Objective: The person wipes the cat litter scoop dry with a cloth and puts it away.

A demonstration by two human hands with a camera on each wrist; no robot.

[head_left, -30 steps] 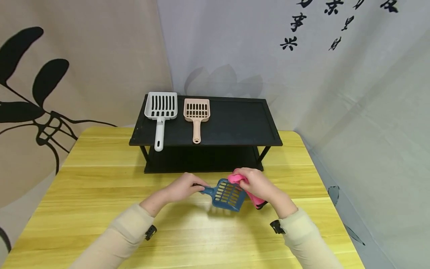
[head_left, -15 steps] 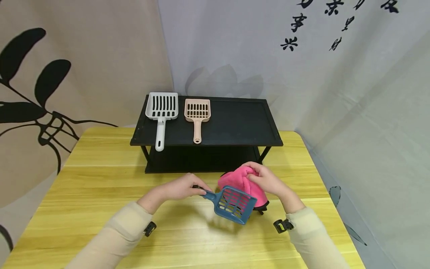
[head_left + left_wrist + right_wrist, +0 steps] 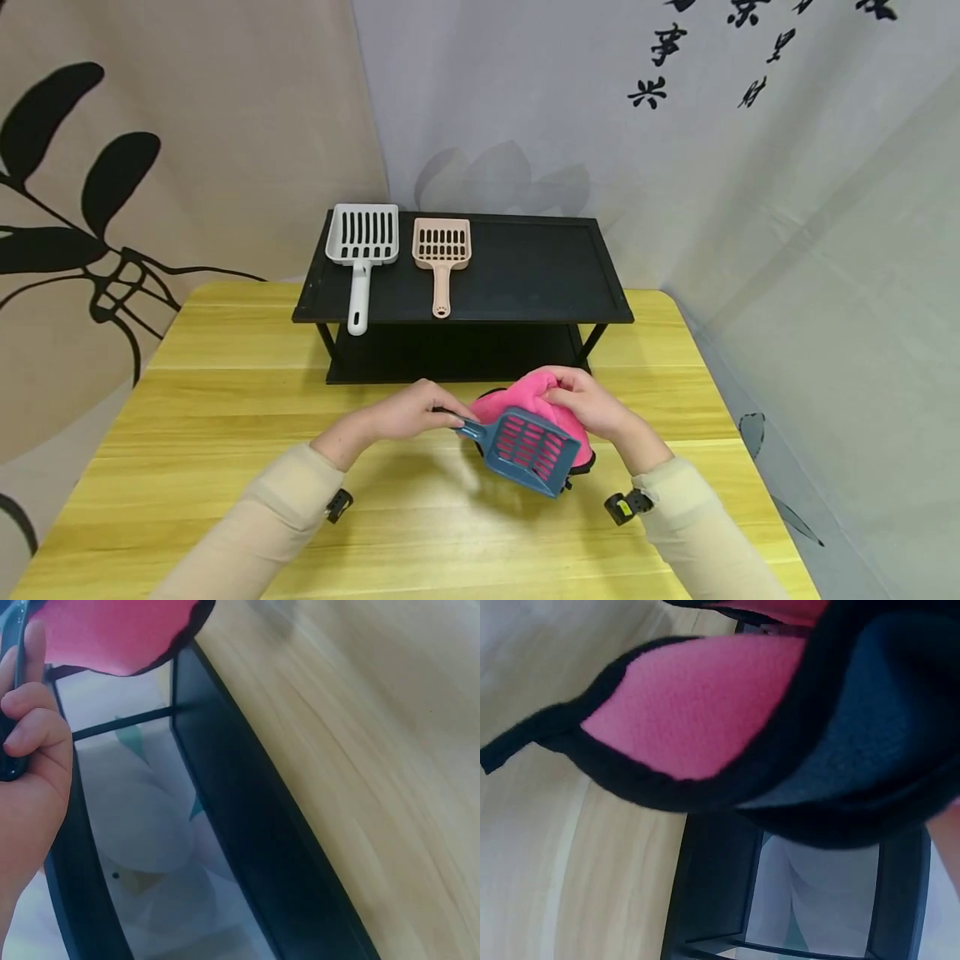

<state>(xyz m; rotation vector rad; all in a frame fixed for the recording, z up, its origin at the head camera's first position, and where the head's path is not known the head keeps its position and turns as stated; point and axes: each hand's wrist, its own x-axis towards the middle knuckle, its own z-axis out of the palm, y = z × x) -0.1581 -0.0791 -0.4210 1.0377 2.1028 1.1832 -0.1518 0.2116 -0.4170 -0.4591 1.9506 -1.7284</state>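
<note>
A blue slotted litter scoop [image 3: 551, 481] is held by its handle in my left hand [image 3: 412, 411], tilted with the blade toward the lower right above the table. In the left wrist view, my fingers curl round the dark handle [image 3: 13, 766]. Behind the blade, a pink cloth [image 3: 528, 392] with black edging is bunched in the fingers of my right hand [image 3: 596, 410]; pink shows through the slots. Filling much of the right wrist view, the cloth [image 3: 697, 705] shows a dark underside and black trim, and most of the right hand is hidden there.
A black two-tier rack [image 3: 532, 271] stands at the back of the wooden table [image 3: 225, 417]. On its top lie a white litter scoop [image 3: 359, 292] and a smaller peach litter scoop [image 3: 441, 287], handles toward me. A printed curtain [image 3: 525, 100] hangs behind.
The pink cloth has opened out from a narrow bunch and now spreads behind the scoop's blade, having moved left. The scoop has shifted slightly right and down.
</note>
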